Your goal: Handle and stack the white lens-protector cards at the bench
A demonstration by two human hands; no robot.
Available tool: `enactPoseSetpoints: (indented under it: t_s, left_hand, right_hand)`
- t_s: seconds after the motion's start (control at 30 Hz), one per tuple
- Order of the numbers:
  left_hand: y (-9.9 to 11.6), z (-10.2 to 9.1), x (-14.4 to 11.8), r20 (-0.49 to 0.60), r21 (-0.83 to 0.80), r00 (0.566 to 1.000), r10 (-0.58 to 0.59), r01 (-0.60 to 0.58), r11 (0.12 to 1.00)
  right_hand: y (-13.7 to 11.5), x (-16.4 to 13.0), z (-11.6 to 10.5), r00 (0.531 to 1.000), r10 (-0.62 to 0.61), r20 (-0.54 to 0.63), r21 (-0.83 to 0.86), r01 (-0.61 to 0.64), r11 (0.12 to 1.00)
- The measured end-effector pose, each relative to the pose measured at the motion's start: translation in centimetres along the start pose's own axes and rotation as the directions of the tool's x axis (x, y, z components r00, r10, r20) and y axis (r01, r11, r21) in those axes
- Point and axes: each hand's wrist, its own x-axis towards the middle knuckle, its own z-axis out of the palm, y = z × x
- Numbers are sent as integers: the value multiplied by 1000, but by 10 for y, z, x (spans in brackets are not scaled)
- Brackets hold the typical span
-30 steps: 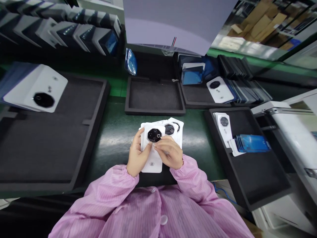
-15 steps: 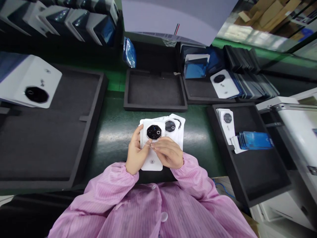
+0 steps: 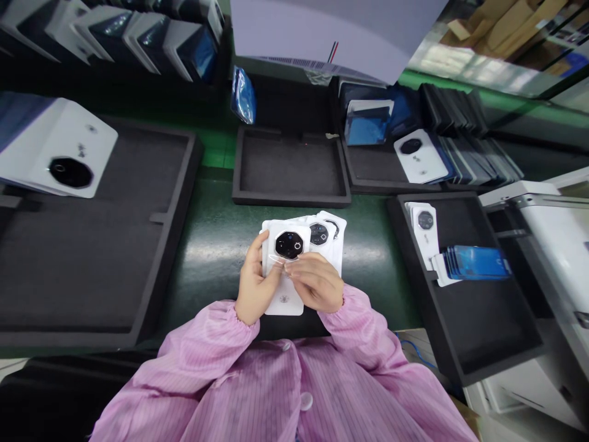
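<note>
My left hand (image 3: 255, 283) is closed on a white phone back cover (image 3: 288, 305), gripping its left edge with the thumb across the front. A black eight-sided camera plate (image 3: 289, 244) sits near the cover's upper end. Just below that plate, my right hand (image 3: 318, 281) pinches a thin piece of clear film (image 3: 277, 259); only a bright edge of it shows, beside the left thumb. More white back covers (image 3: 332, 248) lie fanned out behind the right fingers, partly hidden by them.
A large dark foam tray (image 3: 105, 245) at left holds white covers (image 3: 83, 150). Ahead stands a smaller dark tray (image 3: 292, 199). The right tray (image 3: 483, 325) carries white covers (image 3: 427, 236) and blue-filmed panels (image 3: 478, 263). Racks of covers (image 3: 151, 37) line the back.
The clear film's edge now shows as a bright line beside my left thumb. My hands have barely moved, and the whole view has shifted slightly.
</note>
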Motion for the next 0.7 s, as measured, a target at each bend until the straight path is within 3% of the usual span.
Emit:
enactPoseSetpoints:
  t_s: [0.7]
  left_hand:
    - [-2,0,-1,-18,-2,1000,15,-15,1000]
  right_hand:
    - [-1,5,0,999,-31,-40,-107,27,994]
